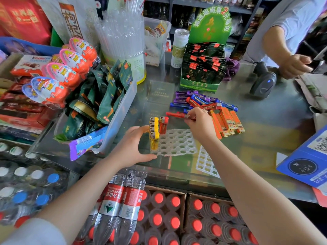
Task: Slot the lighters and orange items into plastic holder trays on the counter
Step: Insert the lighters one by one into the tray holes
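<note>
**Lighters going into the holder tray on a crowded glass counter**

The white plastic holder tray (177, 144) lies flat at the counter's centre, its near edge close to the counter's front lip. At its 9 o'clock a clear bin of green packets (113, 110) crowds in; bare glass lies toward 12 o'clock. At 2 o'clock lie the orange items (228, 122), with a heap of blue, purple and red lighters (203, 101) just beyond. A second tray (206, 161) lies at 5 o'clock.

Yellow lighters (154, 133) stand upright along the tray's left edge, a red lighter (163, 125) beside them.

The left hand (134, 147) curves round the tray's left side, forefinger touching the yellow row, thumb on the near corner. The right hand (200, 122) hovers above the tray's far right corner, fingers pinching a red lighter held level (177, 114) pointing to 9 o'clock.
</note>
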`<move>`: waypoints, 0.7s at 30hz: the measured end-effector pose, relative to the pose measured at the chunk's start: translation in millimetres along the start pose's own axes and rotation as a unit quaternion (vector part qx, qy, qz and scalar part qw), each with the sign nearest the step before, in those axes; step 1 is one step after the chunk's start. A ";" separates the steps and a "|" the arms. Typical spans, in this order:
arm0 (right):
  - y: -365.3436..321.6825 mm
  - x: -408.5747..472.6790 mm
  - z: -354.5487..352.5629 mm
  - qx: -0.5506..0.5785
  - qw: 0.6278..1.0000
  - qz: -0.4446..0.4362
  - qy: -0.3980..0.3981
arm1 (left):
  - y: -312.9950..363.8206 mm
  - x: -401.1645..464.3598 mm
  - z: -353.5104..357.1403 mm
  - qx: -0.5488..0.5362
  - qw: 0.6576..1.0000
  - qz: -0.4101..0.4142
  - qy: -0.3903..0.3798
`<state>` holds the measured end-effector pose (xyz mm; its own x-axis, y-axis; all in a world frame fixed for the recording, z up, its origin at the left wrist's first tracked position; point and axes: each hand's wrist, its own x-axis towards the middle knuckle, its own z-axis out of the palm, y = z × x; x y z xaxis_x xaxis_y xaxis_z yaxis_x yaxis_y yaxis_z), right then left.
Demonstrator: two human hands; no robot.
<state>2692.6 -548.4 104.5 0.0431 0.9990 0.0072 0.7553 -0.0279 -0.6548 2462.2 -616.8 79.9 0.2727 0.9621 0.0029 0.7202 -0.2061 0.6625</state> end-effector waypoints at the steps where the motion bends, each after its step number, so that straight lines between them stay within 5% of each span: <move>1: 1.0 -2.1 -0.3 0.025 1.000 -0.001 0.005 | -0.9 -1.3 -0.4 -0.002 1.000 0.000 -0.001; 5: 2.7 -10.0 -0.5 0.058 0.998 0.008 -0.005 | -1.5 -6.1 -0.5 -0.009 1.000 0.004 0.001; 13: -12.1 -22.3 10.1 -0.102 0.979 -0.136 -0.116 | -9.7 -16.3 -6.6 0.005 1.000 -0.002 -0.002; 21: -18.9 -12.6 25.8 -0.107 0.989 -0.062 -0.086 | -12.0 -22.4 -5.4 -0.016 1.000 -0.007 0.004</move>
<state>2660.9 -559.6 97.3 -0.1569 0.9856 -0.0630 0.8698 0.1077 -0.4814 2444.0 -634.9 75.9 0.2572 0.9664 -0.0001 0.7027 -0.1870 0.6865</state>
